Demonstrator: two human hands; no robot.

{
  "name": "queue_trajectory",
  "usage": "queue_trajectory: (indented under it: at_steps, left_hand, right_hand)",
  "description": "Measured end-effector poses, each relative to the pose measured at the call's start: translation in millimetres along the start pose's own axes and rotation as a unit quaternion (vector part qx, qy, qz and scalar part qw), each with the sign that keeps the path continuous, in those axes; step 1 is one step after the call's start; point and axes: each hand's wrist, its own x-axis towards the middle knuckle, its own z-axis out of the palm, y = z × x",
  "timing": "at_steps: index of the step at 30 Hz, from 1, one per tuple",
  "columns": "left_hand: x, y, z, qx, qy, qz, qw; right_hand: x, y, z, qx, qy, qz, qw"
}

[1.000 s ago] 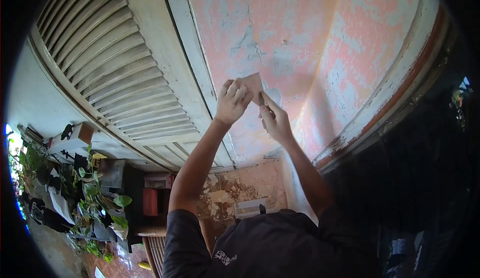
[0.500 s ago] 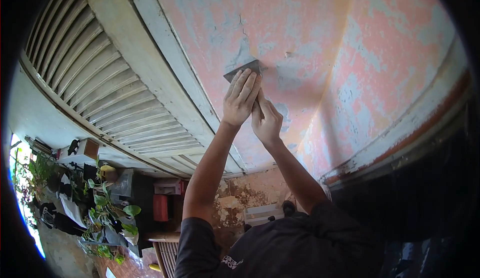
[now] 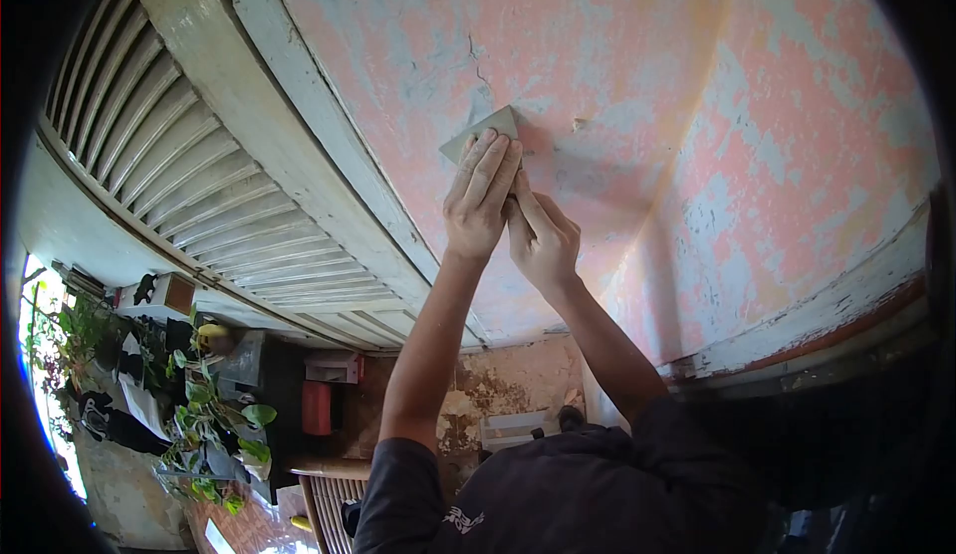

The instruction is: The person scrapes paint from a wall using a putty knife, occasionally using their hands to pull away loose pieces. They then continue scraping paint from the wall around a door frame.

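I am watching the left hand (image 3: 483, 201) pressing a small square sheet (image 3: 485, 128) flat against the peeling pink wall (image 3: 647, 76), upper middle of the frame. The right hand (image 3: 543, 240) is lying just beside it, lower right, touching the left fingers. A slatted shutter (image 3: 189, 176) is filling the upper left.

1 second ago the flat, squarish grey metal scraper blade (image 3: 481, 132) was held clear of the peeling pink plaster wall (image 3: 647, 106), near the middle of the frame. Now it sits higher, pressed against the wall beside a crack. The left hand (image 3: 480, 206) has flattened, and its 4 fingers lie straight along the blade. The right hand (image 3: 543, 245) has tucked in below and against the left. The pale louvred wooden shutter (image 3: 179, 176) has slid toward the left edge.
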Motion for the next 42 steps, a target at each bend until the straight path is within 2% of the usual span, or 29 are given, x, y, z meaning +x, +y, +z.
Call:
queue_trajectory:
  at_steps: [2, 10, 16, 20, 26, 29, 36, 42]
  left_hand:
    - [-15.9, 8.5, 0.4, -0.002, -0.010, -0.019, 1.000]
    - [-13.6, 13.8, -7.5, 0.011, -0.047, -0.038, 0.998]
    - [1.0, 12.3, -3.0, 0.010, -0.029, -0.041, 0.999]
    - [13.7, 13.0, 2.7, 0.022, 0.016, -0.048, 0.998]
    - [-32.2, 20.6, 15.8, 0.000, 0.012, -0.072, 0.997]
    - [-13.9, 17.1, 12.3, 0.006, 0.009, -0.065, 0.998]
    - [-26.2, 19.1, 10.0, -0.005, -0.008, -0.058, 0.998]
    - [-28.1, 27.8, 15.4, -0.002, 0.006, -0.092, 0.996]
  right_hand:
    - [-9.6, -1.1, -10.8, -0.023, -0.037, 0.020, 0.999]
    - [-12.9, 2.6, -9.7, 0.013, -0.051, 0.030, 0.998]
    - [7.8, 4.9, -11.5, 0.003, -0.052, 0.000, 0.999]
    - [25.4, 3.5, -19.5, 0.004, -0.064, -0.011, 0.998]
    - [-6.5, 17.4, -24.8, -0.025, -0.074, -0.017, 0.997]
    - [3.6, 13.4, -26.3, -0.022, -0.075, -0.019, 0.997]
    - [-9.7, 9.3, -27.3, -0.022, -0.086, 0.026, 0.996]
    - [-8.3, 13.4, -31.7, -0.020, -0.073, -0.009, 0.997]
